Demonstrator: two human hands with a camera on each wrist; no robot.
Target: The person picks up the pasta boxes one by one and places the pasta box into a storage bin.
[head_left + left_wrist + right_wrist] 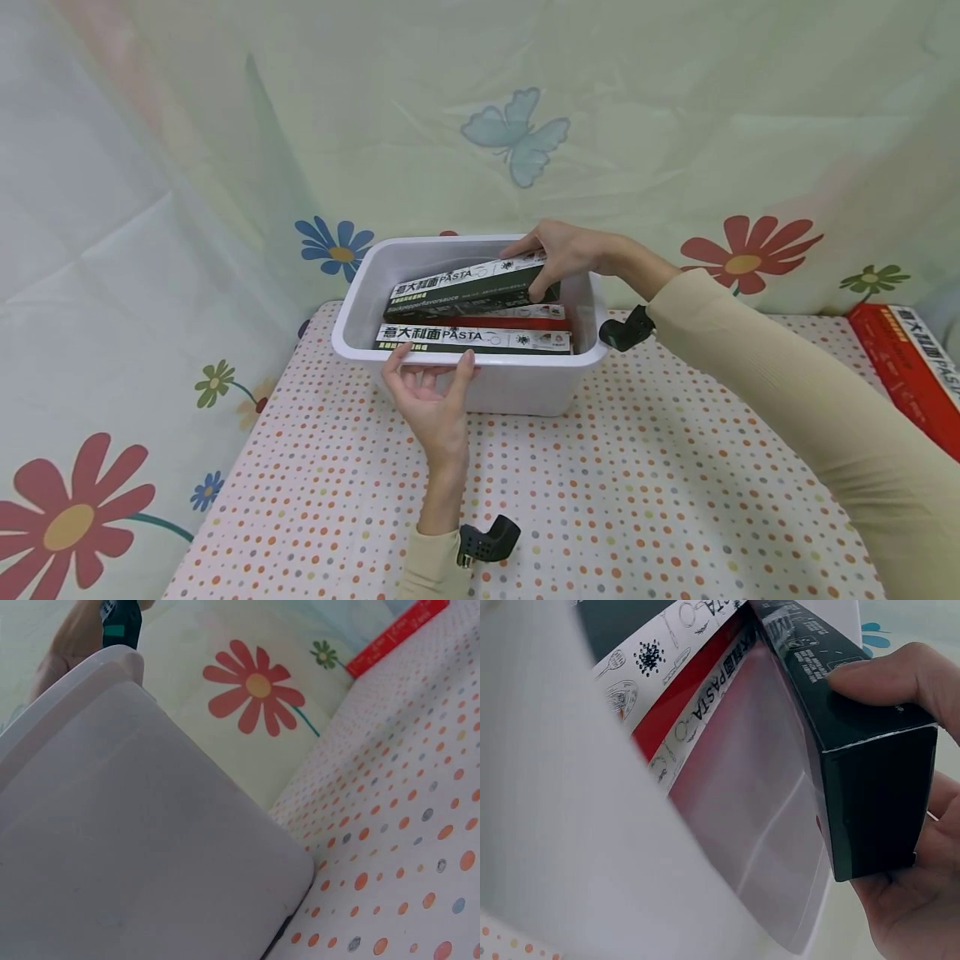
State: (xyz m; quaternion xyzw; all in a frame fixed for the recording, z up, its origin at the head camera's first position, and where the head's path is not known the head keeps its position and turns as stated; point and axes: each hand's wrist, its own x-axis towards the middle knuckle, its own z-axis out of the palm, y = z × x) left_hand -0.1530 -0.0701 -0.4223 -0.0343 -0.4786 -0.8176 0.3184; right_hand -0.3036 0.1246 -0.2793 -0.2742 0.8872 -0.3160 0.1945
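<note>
A white plastic bin [480, 387] stands against the backdrop, with pasta boxes inside. My right hand [573, 250] grips the right end of a dark green pasta box [468, 287], thumb on its front face and fingers behind. That end is raised, so the box tilts down to the left in the bin. In the right wrist view the thumb presses the dark box [877, 802] near its corner. Lower in the bin lie a red pasta box [517, 321] and another dark green pasta box [472, 337] along the front. My left hand [435, 408] holds the front rim.
Another red pasta box [911, 367] lies on the dotted tablecloth [637, 483] at the far right. A flowered curtain [637, 150] hangs right behind the bin and along the left side. Each wrist carries a small black camera [487, 540].
</note>
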